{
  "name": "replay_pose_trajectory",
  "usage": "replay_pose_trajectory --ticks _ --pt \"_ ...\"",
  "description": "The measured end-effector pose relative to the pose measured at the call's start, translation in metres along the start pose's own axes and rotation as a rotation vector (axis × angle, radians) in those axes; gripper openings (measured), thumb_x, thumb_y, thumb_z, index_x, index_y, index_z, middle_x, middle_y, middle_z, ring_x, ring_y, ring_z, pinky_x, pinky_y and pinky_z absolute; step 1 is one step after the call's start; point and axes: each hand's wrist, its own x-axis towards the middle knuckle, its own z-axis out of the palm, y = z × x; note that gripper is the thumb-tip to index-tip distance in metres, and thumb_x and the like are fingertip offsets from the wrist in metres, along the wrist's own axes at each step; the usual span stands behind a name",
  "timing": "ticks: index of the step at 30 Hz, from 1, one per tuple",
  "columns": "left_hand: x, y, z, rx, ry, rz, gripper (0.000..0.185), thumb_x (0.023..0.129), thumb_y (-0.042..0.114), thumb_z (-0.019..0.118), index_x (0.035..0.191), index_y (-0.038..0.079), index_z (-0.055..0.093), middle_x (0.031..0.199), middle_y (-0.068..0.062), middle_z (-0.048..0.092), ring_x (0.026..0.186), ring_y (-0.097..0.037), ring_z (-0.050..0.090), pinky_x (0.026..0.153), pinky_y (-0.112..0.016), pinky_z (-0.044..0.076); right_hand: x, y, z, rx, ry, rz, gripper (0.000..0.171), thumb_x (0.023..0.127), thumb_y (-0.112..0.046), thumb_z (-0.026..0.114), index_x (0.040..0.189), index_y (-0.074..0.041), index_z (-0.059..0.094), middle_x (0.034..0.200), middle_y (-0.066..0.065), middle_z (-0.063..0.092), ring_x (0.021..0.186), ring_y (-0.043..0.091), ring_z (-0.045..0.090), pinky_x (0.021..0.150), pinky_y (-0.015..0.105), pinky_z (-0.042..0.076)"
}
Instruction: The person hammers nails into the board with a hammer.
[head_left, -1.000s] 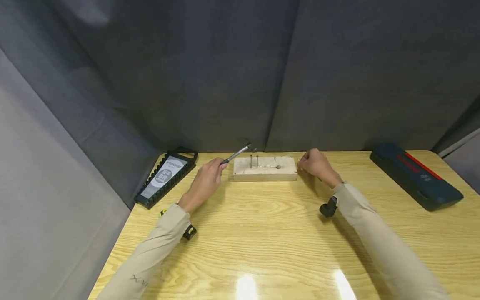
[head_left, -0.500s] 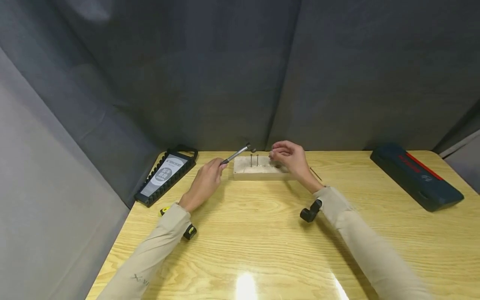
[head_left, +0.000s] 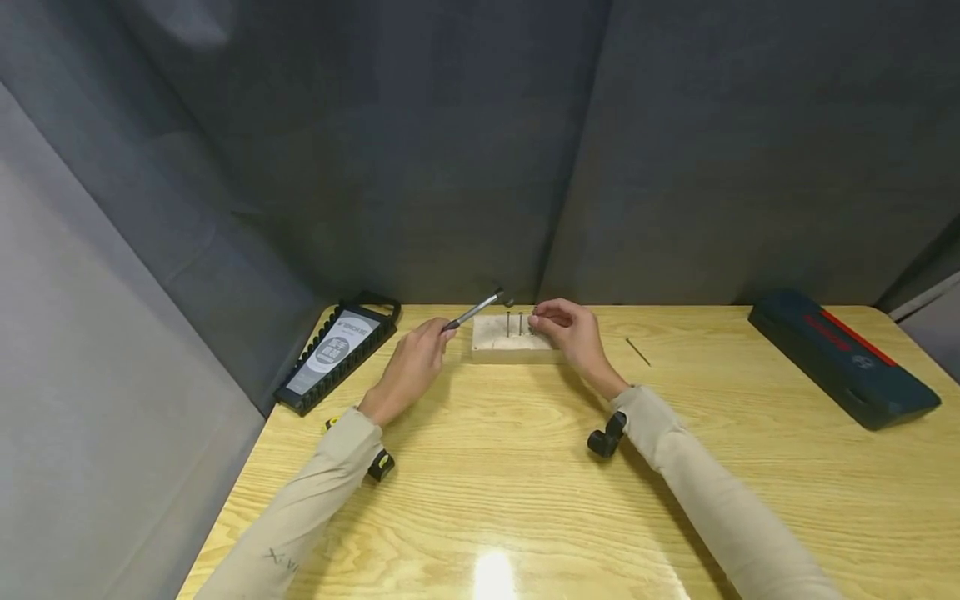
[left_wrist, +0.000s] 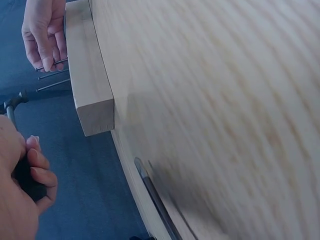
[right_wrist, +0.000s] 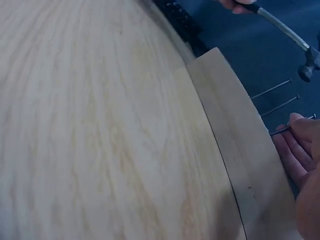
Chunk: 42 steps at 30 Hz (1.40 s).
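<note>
My left hand (head_left: pixel 411 367) grips the dark handle of a claw hammer (head_left: pixel 475 311), its head held at the block's far left, above the top. A pale wooden block (head_left: pixel 502 355) lies near the table's back edge. Two nails (head_left: pixel 507 323) stand upright in its top, side by side. Just right of them, my right hand (head_left: pixel 579 337) pinches a third nail (right_wrist: pixel 281 130) between thumb and fingers, its lower end right at the block's top face. That hand covers the block's right part in the head view.
One loose nail (head_left: pixel 638 351) lies on the table right of the block. A black wrench rack (head_left: pixel 333 354) with a white label stands at left, a dark case (head_left: pixel 840 354) with a red stripe at right. A slim dark rod (left_wrist: pixel 157 202) lies near the left wrist.
My right hand has moved left from beside the block's right end, bringing a nail over the block to the standing nails. The left hand and hammer stay nearly still.
</note>
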Motion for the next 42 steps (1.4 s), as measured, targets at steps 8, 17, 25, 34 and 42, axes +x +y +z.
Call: replay_pose_trajectory --ticks 8,17,25,34,42 --pt "0.014 0.01 0.001 0.034 0.017 0.095 0.017 0.11 0.009 0.052 0.104 -0.003 0.062 0.085 -0.012 0.061 0.068 -0.023 0.058 0.058 -0.038 0.052 -0.001 0.006 0.001 -0.056 0.01 -0.066 0.019 0.095 -0.004 0.077 0.111 0.006 0.074 0.105 0.026 0.075 0.09 0.021 0.074 0.076 0.012 0.054" --pt "0.033 0.03 -0.003 0.066 0.105 0.204 0.016 0.11 0.006 0.051 0.114 -0.006 0.06 0.094 -0.017 0.065 0.075 -0.028 0.066 0.061 -0.039 0.057 -0.01 -0.02 0.004 -0.062 -0.001 -0.057 0.016 0.095 0.004 0.074 0.109 0.012 0.072 0.105 0.029 0.074 0.095 0.042 0.073 0.076 0.017 0.056" --pt "0.02 0.024 0.01 0.211 0.028 0.164 0.012 0.107 0.005 0.058 0.104 -0.005 0.064 0.091 -0.017 0.069 0.08 -0.033 0.071 0.067 -0.045 0.06 -0.005 0.008 0.003 -0.101 0.01 -0.05 0.018 0.095 -0.012 0.079 0.11 -0.003 0.077 0.105 0.016 0.079 0.091 0.014 0.075 0.104 0.028 0.045" --pt "0.016 0.021 0.011 0.178 0.004 0.147 0.012 0.106 0.006 0.059 0.103 -0.005 0.063 0.09 -0.016 0.067 0.079 -0.031 0.069 0.065 -0.044 0.059 -0.005 0.008 0.001 -0.021 -0.027 -0.021 0.023 0.097 -0.007 0.076 0.116 0.005 0.074 0.11 0.024 0.075 0.1 0.03 0.075 0.084 0.016 0.057" --pt "0.024 0.029 -0.001 0.052 0.149 0.149 0.012 0.109 0.003 0.053 0.111 -0.007 0.06 0.093 -0.018 0.064 0.074 -0.031 0.066 0.062 -0.041 0.058 -0.006 0.008 0.001 -0.002 -0.041 -0.017 0.021 0.098 -0.008 0.075 0.116 0.003 0.073 0.111 0.022 0.075 0.094 0.006 0.072 0.084 0.016 0.057"
